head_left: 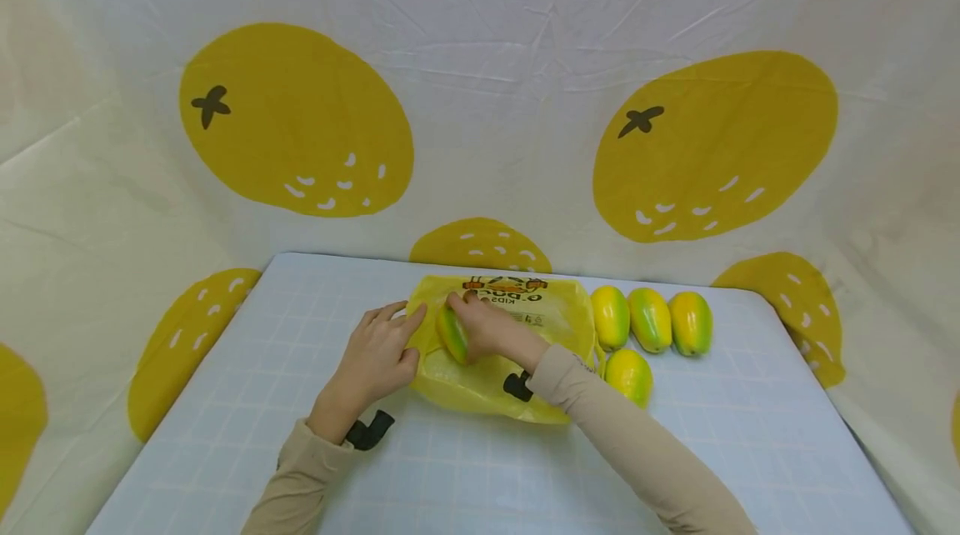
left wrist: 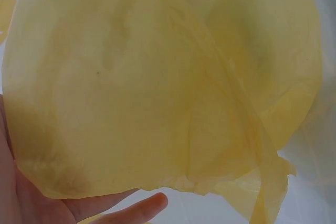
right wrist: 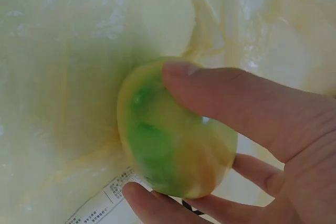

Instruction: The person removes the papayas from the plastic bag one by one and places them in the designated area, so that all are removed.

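A yellow plastic bag (head_left: 555,335) with dark printing lies flat near the table's back edge. My right hand (head_left: 487,327) grips a yellow-green mango (head_left: 452,335) over the left part of the bag. In the right wrist view, the thumb lies across the top of the mango (right wrist: 163,135) and the fingers curl under it, with the bag's film around. My left hand (head_left: 382,352) is at the bag's left edge, fingers extended and spread. In the left wrist view, the bag's film (left wrist: 115,93) hides much of that hand, and fingers (left wrist: 142,208) show below its edge.
Right of the bag, three mangoes stand in a row, one of them the middle mango (head_left: 650,320). Another mango (head_left: 630,375) lies in front of them, beside the bag's right edge. A pale checked cloth (head_left: 450,485) covers the table. A fruit-patterned curtain (head_left: 502,127) hangs behind.
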`<state>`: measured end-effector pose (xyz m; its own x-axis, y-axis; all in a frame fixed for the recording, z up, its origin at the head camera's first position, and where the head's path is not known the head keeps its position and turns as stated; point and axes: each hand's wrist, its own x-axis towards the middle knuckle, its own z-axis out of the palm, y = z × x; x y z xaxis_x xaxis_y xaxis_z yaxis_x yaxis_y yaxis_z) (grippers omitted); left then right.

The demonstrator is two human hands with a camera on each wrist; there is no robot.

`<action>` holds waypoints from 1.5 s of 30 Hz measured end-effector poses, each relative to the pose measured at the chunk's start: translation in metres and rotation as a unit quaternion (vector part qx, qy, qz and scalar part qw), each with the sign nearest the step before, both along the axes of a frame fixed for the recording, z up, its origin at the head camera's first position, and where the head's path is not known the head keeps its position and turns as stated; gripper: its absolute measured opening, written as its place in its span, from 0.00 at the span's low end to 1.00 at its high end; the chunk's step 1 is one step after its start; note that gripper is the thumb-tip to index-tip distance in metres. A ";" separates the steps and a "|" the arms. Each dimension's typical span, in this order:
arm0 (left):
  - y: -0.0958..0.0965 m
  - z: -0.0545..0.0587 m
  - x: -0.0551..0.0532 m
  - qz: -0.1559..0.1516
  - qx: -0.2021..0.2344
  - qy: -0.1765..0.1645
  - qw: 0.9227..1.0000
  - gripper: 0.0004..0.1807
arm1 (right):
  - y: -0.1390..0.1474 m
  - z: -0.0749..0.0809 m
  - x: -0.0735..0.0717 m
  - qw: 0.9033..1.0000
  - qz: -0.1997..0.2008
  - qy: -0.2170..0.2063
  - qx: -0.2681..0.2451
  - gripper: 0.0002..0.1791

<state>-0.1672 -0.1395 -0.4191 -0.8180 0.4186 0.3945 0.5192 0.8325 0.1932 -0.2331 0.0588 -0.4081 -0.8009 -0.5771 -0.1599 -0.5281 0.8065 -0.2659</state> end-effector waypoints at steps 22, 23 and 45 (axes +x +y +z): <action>0.000 0.000 -0.003 -0.004 -0.001 0.005 1.000 0.30 | 0.023 0.042 0.012 0.996 -0.011 -0.060 -0.068 0.44; 0.000 0.000 -0.003 -0.004 -0.001 0.003 1.000 0.30 | 0.025 0.043 0.014 0.995 -0.012 -0.064 -0.073 0.45; 0.001 0.002 0.000 -0.002 -0.001 -0.011 1.000 0.31 | 0.075 0.077 0.064 0.961 -0.036 -0.073 -0.266 0.50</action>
<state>-0.1677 -0.1387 -0.4173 -0.8245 0.4225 0.3765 0.5183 0.8307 0.2030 -0.1693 0.1340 -0.3307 -0.8337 -0.5514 0.0289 -0.4016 0.5696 -0.7171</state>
